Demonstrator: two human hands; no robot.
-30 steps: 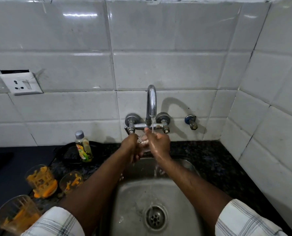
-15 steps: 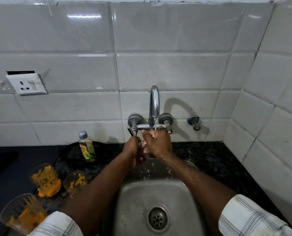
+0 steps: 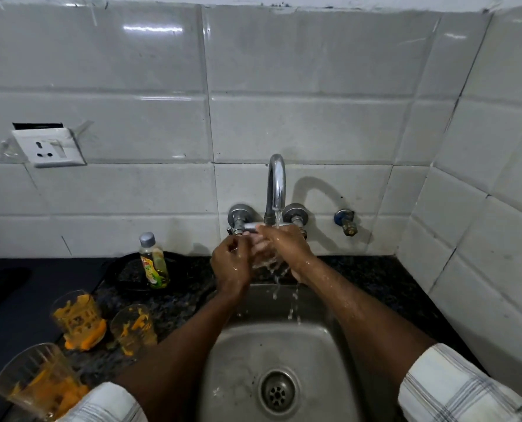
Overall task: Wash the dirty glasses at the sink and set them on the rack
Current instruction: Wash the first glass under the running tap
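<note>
Left hand (image 3: 230, 266) and right hand (image 3: 288, 249) both curl round a clear glass (image 3: 262, 259) under the running tap (image 3: 276, 184), sink (image 3: 330, 360) 12 o'clock. Dirty glasses (image 3: 80, 318) at 9 o'clock.

Left hand (image 3: 231, 264) and right hand (image 3: 288, 249) around glass (image 3: 262, 259) under tap (image 3: 276, 184)
</note>
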